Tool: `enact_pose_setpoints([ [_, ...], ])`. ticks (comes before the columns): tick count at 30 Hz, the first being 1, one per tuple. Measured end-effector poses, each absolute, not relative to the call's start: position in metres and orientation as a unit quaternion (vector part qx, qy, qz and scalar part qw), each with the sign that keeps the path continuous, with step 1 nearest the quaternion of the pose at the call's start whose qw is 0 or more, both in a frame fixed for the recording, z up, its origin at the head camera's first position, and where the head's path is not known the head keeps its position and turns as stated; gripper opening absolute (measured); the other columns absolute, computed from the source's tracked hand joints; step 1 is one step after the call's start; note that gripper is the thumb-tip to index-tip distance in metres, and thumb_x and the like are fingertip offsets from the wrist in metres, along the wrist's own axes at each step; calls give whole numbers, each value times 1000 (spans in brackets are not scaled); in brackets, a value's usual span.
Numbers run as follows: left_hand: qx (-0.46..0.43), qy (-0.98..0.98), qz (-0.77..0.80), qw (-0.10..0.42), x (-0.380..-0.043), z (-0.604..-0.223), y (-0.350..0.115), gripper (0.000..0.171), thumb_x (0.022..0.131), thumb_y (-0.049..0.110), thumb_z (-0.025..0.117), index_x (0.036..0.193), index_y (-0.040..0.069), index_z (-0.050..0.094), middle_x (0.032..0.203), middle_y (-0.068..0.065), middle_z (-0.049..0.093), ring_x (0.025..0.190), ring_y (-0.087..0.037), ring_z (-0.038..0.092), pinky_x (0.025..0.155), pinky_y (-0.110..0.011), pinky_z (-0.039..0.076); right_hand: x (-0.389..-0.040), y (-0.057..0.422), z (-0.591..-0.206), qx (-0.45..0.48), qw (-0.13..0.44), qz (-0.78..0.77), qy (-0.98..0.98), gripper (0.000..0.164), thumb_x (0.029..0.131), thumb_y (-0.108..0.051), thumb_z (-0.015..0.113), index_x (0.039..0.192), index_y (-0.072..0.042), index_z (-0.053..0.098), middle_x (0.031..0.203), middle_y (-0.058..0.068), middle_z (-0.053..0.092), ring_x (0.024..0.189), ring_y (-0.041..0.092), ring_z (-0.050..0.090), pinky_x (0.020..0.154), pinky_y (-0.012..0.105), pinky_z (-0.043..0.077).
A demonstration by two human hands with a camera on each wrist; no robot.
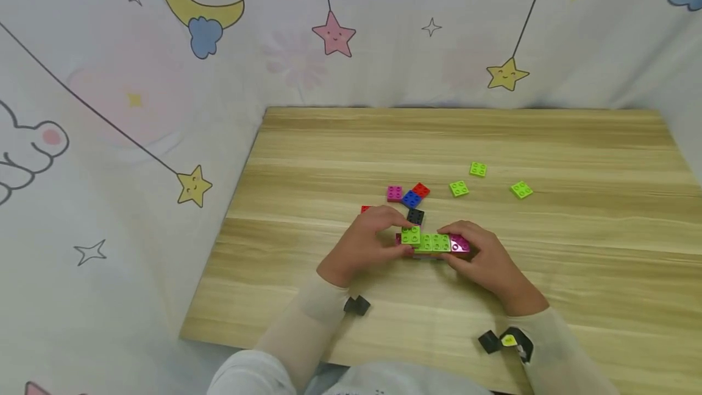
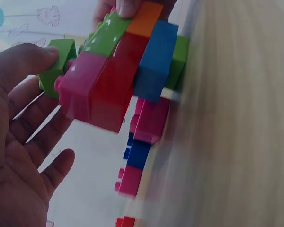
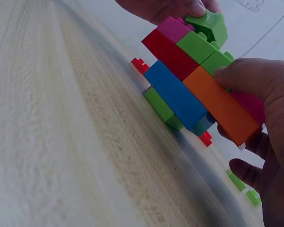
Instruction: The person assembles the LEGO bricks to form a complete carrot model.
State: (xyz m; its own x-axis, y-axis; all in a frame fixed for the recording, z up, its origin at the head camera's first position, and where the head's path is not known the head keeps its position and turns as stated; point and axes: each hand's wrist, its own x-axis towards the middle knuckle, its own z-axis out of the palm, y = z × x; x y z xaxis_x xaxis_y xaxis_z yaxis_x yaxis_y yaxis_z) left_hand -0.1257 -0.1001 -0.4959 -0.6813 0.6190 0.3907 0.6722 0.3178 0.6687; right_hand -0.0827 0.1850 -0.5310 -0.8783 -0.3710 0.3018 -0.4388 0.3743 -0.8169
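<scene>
Between thumb and fingers, my left hand (image 1: 364,241) pinches a lime green toy brick (image 1: 410,235) at the left end of a layered block build (image 1: 440,242). In the right wrist view this green brick (image 3: 214,27) is tilted above the build's pink end brick (image 3: 174,30); whether their studs are joined I cannot tell. My right hand (image 1: 488,258) grips the build's right end, its thumb against the green and orange bricks. Below the green and pink top row sit a red brick (image 3: 170,54) and an orange brick (image 3: 222,104), then a blue brick (image 3: 177,92), with green lowest.
Behind the hands lie loose pink (image 1: 394,194), blue (image 1: 412,199), red (image 1: 421,190) and black (image 1: 415,217) bricks. Another red brick (image 1: 365,208) is partly covered by the left hand. Green bricks (image 1: 459,188) lie farther right on the wooden table (image 1: 592,212). A printed curtain (image 1: 384,78) hangs behind.
</scene>
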Motion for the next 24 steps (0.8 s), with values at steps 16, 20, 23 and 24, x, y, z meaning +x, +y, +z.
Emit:
enact_pose_setpoints([
  [16, -406, -828, -382, 61, -122, -492, -91, 33, 84, 23, 88, 115, 15, 79, 112, 8, 73, 113, -7, 61, 105, -28, 45, -83, 183, -531, 250, 51, 495, -830, 42, 83, -4, 87, 121, -15, 72, 117, 0, 71, 106, 14, 65, 92, 14, 48],
  [20, -406, -832, -375, 53, -122, -490, -93, 35, 84, 24, 89, 116, 16, 79, 112, 7, 73, 113, -8, 62, 105, -30, 45, -83, 183, -531, 251, 51, 496, -830, 43, 83, -4, 87, 120, -17, 72, 117, -2, 71, 107, 12, 65, 92, 14, 48],
  [23, -406, -835, -368, 50, -122, -489, -93, 34, 83, 25, 89, 115, 17, 80, 112, 7, 74, 112, -9, 62, 105, -30, 45, -84, 183, -532, 250, 49, 501, -827, 44, 82, -4, 88, 120, -18, 72, 118, -4, 71, 107, 11, 65, 92, 14, 49],
  [24, -407, -836, -366, 48, -122, -488, -94, 34, 83, 26, 89, 115, 17, 80, 112, 7, 74, 111, -9, 62, 105, -30, 44, -84, 184, -532, 250, 48, 502, -827, 44, 81, -4, 88, 120, -18, 72, 118, -4, 71, 108, 11, 65, 93, 14, 49],
])
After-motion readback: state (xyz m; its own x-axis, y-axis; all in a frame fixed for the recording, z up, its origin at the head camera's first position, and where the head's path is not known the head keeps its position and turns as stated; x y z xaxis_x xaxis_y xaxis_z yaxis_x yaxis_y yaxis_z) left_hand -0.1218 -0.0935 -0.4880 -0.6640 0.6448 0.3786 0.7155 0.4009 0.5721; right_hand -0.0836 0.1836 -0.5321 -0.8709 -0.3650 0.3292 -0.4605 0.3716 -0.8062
